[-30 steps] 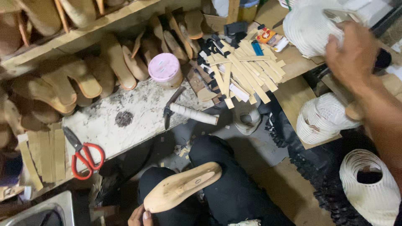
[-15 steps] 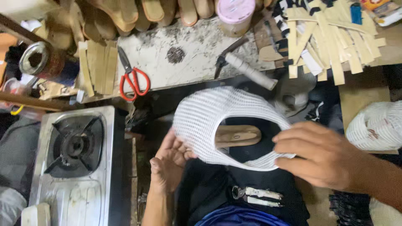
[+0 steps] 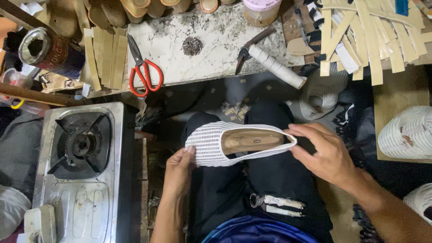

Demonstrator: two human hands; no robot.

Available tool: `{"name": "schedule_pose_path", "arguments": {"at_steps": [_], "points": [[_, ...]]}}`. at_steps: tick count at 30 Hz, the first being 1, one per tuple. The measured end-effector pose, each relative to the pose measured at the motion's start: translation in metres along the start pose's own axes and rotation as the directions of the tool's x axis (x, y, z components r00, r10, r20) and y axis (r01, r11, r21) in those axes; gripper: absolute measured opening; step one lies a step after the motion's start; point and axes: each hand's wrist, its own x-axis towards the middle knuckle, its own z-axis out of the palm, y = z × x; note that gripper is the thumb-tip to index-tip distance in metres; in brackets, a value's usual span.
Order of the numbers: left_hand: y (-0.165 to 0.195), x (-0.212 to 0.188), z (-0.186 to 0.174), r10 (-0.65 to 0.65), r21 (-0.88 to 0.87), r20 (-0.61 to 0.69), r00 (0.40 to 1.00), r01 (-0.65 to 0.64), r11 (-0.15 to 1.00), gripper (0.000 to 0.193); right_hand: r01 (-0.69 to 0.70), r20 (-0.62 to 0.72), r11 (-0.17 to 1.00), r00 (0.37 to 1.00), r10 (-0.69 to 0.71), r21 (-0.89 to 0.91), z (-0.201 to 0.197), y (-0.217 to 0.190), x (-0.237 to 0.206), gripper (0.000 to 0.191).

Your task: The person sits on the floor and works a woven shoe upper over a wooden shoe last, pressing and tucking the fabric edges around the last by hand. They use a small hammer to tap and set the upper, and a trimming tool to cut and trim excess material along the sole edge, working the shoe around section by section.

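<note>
Setting: a small shoemaking workshop, worked from a seated position. Evidence: a worn, stained white desk [image 3: 216, 45] carries red-handled scissors [image 3: 145, 74], a small heap of dark metal tacks [image 3: 192, 45], a hammer with a white wrapped handle [image 3: 270, 63] and stacks of flat tan card strips [image 3: 107, 56]. Rows of tan wooden shoe lasts [image 3: 135, 8] line the desk's far edge. More cut tan strips [image 3: 364, 36] lie at right, near white woven shoe uppers [image 3: 407, 132]. A single-burner steel gas stove [image 3: 81, 148] sits at left. Metal pincers with white wrapped handles [image 3: 275, 204] rest on the lap.
</note>
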Motion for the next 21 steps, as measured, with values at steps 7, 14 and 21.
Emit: {"name": "schedule_pose_path", "arguments": {"at_steps": [7, 14, 21], "points": [[0.0, 0.019, -0.016, -0.053, 0.15, -0.161, 0.986, 0.077, 0.986, 0.011, -0.003, -0.074, 0.997, 0.997, 0.009, 0.075, 0.028, 0.016, 0.0, 0.042], [0.0, 0.03, -0.024, -0.025, 0.215, -0.158, 0.987, 0.059, 0.975, 0.011, 0.013, -0.057, 0.995, 0.998, -0.007, 0.1, 0.032, 0.025, 0.007, 0.04], [-0.004, 0.033, -0.033, -0.062, 0.192, -0.217, 0.974, 0.105, 0.976, 0.012, 0.03, -0.028, 0.997, 0.999, -0.028, 0.068, 0.034, 0.022, 0.012, 0.039]]}}
